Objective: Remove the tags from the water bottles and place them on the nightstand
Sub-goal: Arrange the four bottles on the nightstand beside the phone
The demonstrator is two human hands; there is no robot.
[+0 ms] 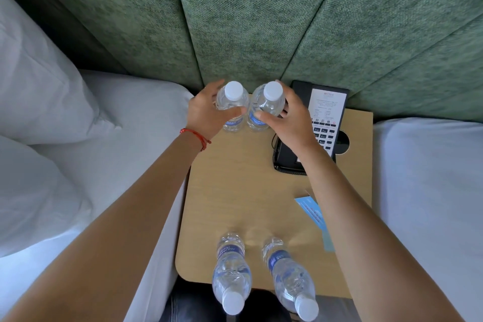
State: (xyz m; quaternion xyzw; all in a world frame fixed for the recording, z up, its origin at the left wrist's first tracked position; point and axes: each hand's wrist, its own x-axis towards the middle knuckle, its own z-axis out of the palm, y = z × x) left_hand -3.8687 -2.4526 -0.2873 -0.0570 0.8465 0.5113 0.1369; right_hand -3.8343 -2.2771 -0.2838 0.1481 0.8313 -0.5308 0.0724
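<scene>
Fingers [219, 86] of both hands around two rear bottles (upright, touching), telephone [313, 128] just beside, blue tags [312, 210] nearer

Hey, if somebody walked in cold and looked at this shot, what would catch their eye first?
Probably the two hands at the back of the wooden nightstand, the left hand and right hand each wrapped around an upright water bottle, the left bottle and right bottle side by side. Next, two more bottles standing at the near edge, and the black phone at the right rear, against the green padded wall.
</scene>
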